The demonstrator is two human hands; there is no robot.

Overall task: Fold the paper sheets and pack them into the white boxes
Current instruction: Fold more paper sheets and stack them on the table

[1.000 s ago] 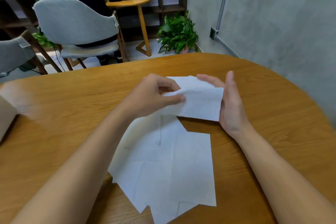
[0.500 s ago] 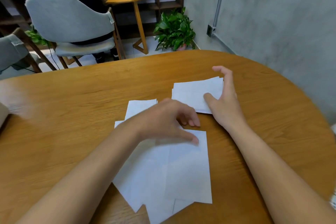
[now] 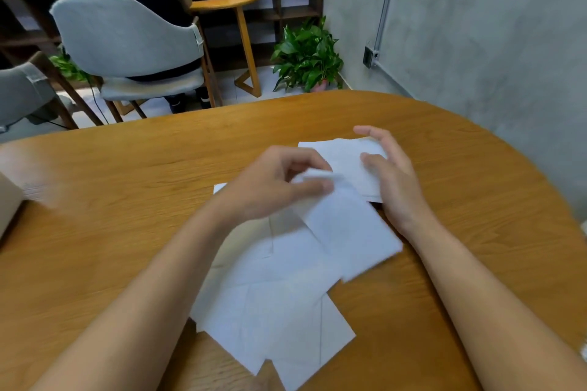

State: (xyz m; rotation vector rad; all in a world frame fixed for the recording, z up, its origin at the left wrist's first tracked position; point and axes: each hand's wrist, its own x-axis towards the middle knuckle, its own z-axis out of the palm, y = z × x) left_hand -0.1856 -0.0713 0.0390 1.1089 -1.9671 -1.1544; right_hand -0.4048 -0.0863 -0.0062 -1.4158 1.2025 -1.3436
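the left hand (image 3: 273,182) pinches the far edge of a loose sheet (image 3: 349,232), fingers (image 3: 313,189) clamped on it. the sheet lies just in front of the folded stack (image 3: 343,152), long axis running back toward the person. the right hand (image 3: 397,181), fingers apart, rests at the stack's right side, nearest the sheet's free edge.

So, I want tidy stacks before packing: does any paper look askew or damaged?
The loose sheets lie fanned at different angles, overlapping, not squared. The folded stack by the right hand looks even. The left hand pinches one sheet by its far edge. No tears show.
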